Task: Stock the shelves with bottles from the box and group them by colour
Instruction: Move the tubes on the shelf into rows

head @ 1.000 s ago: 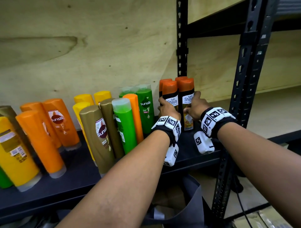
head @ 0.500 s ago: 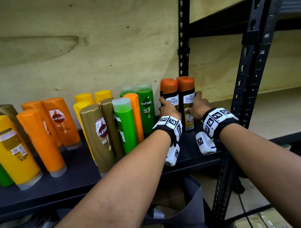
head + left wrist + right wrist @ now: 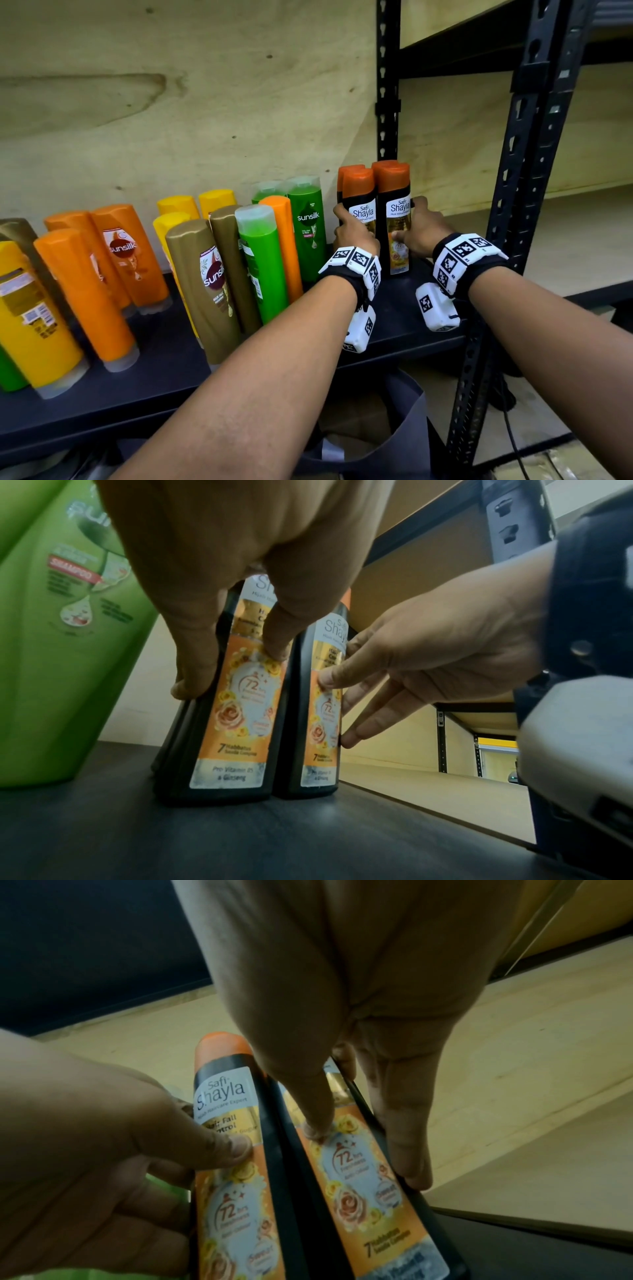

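Note:
Two black Safi Shayla bottles with orange caps stand side by side at the right end of the dark shelf [image 3: 164,380], with two more behind them. My left hand [image 3: 352,233] grips the left bottle [image 3: 360,205], fingers round its left side and thumb on the label, as the left wrist view shows [image 3: 234,672]. My right hand [image 3: 419,229] pinches the right bottle [image 3: 397,219], thumb on the label and fingers along its right side [image 3: 365,1156]. Both bottles [image 3: 232,737] [image 3: 318,750] rest upright on the shelf, touching.
A green Sunsilk bottle [image 3: 308,226] stands just left of my left hand, then green, orange, gold and yellow bottles further left. A black steel upright [image 3: 513,205] stands right of my right wrist, with a bare wooden shelf [image 3: 575,240] beyond. A dark bag [image 3: 404,431] sits below.

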